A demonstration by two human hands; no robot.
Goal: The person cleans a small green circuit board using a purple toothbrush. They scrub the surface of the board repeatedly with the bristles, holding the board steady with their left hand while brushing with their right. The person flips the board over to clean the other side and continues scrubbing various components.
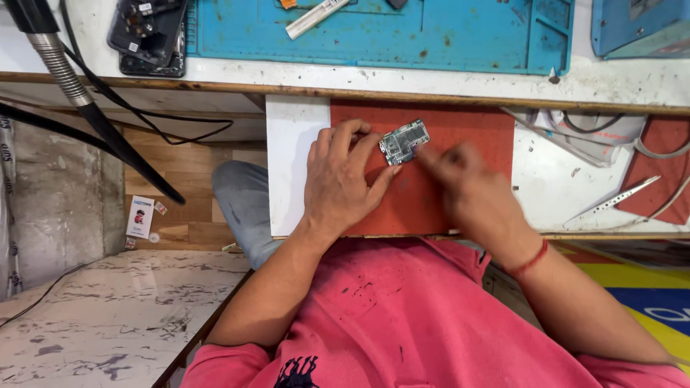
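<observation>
A small green circuit board [404, 141] lies on a red mat [460, 133] on a pull-out white shelf [291, 154]. My left hand [343, 179] rests palm down on the mat, its fingertips pinning the board's left edge. My right hand [467, 188] is blurred, its fingers bunched and reaching to the board's right edge. Whether it holds a small tool is hidden by the blur.
Metal tweezers [618, 197] and cables [596, 133] lie on the shelf's right. Above, on the white bench, are a blue work mat [460, 36], a white tube [316, 16] and dismantled phones [147, 36]. A flexible metal hose [61, 68] and black cables hang at left.
</observation>
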